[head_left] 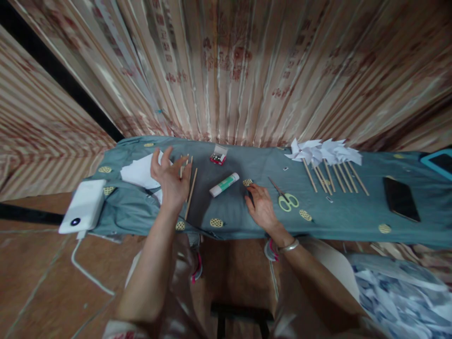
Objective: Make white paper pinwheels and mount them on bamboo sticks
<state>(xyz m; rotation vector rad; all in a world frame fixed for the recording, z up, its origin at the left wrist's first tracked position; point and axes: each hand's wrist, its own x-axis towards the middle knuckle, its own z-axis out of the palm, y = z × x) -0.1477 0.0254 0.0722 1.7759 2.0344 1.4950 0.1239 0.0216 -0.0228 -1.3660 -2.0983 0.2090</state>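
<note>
My left hand (171, 181) is raised with fingers apart over the left part of the cloth-covered table, between white paper sheets (137, 173) and thin wooden sticks (191, 194). It partly hides both. My right hand (261, 205) rests on the cloth with its fingers apart and nothing in them. A glue stick (224, 184) lies between the hands, and behind it stands a small open red-and-white box (218, 155) with tiny items inside. Just right of my right hand are scissors with green handles (288, 202). Several white paper pinwheels (325, 151) on sticks lie farther right.
A white device (83, 206) with a cable sits at the table's left end. A black phone (401, 198) and a blue-edged object (438, 162) lie at the right. A patterned curtain (226, 70) hangs behind the table (247, 233).
</note>
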